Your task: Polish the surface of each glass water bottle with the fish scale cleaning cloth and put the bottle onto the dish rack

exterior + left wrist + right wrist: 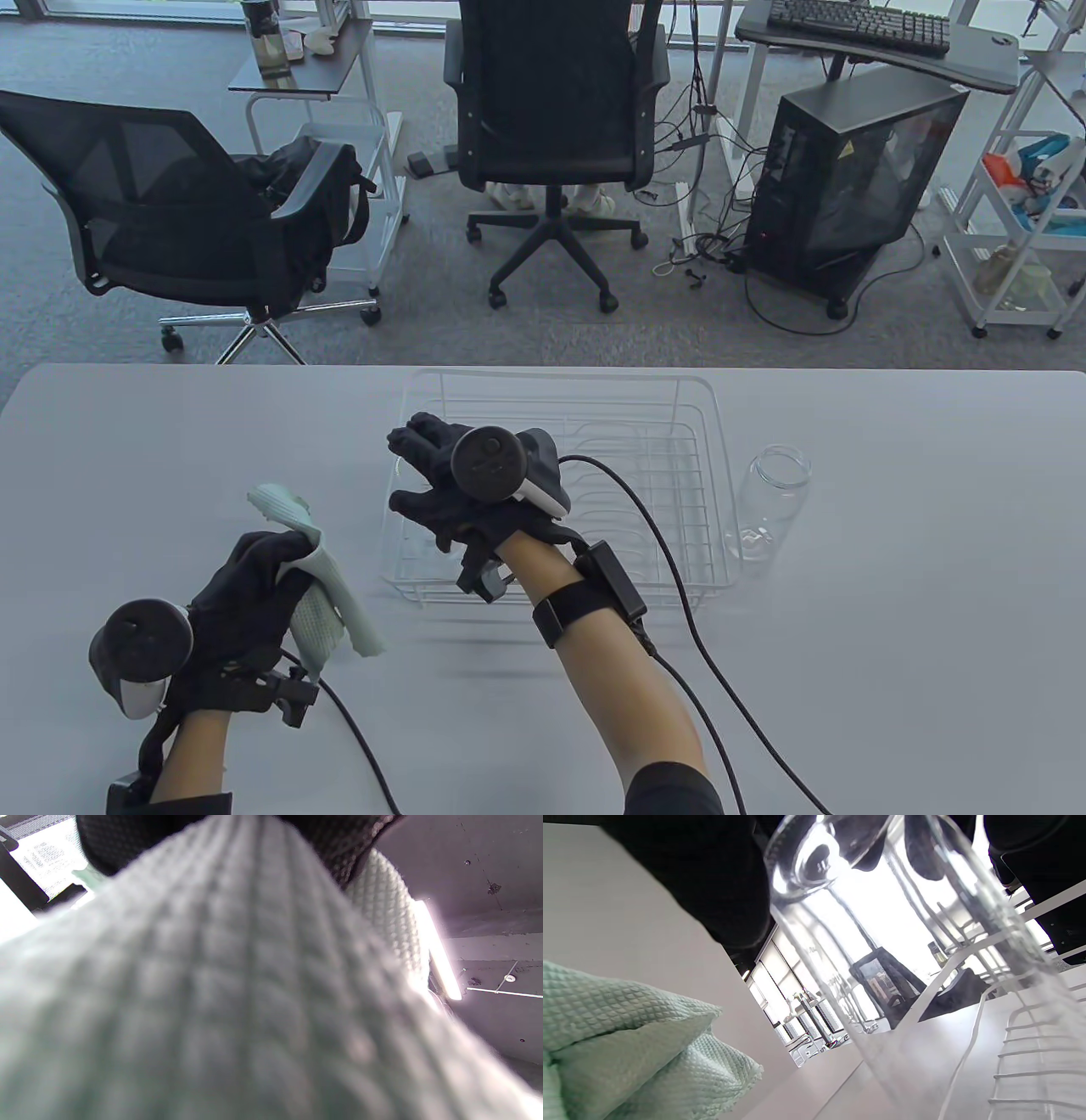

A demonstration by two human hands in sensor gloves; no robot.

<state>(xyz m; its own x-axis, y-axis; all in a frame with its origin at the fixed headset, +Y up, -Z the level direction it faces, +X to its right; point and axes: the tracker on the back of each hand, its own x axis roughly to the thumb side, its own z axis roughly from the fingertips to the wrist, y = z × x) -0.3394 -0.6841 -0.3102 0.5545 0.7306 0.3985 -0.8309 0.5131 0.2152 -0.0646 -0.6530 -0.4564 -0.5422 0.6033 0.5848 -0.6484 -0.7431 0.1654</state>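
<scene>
Right hand (475, 501) grips one bottle (882, 921); another bottle (768, 501) beside one rack (679, 441).

My left hand (246, 594) sits at the lower left of the frame, fingers curled tight in a grip, while my right hand (458, 492), near centre, reaches forward with its fingers wrapped downward.

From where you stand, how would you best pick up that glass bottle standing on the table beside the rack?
Probably around the straight middle of the clear bottle, coming from its right or near side. It stands upright with its open mouth up, close beside the dish rack, so the rack's wire wall crowds its left side.
</scene>
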